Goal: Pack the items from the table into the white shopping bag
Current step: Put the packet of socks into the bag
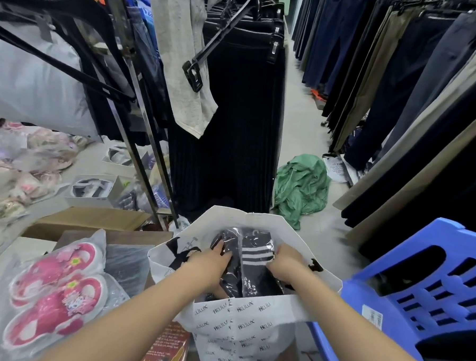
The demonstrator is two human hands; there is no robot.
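A white shopping bag [240, 326] printed with small black words stands open at the bottom centre. Inside its mouth lies a clear-wrapped pack of black socks with white stripes [254, 260]. My left hand [209, 261] grips the pack's left side. My right hand [285, 263] holds its right edge. Both hands are inside the bag's opening. On the table at the left lies a clear packet with pink children's shoes [51, 300], and beside it a dark item in clear wrap [126, 265].
A blue plastic stool [424, 295] stands right of the bag. Cardboard boxes [91, 219] lie behind the table. Racks of dark trousers line both sides of the aisle. A green garment [303, 183] lies crumpled on the floor. A red printed box [167, 347] sits under my left arm.
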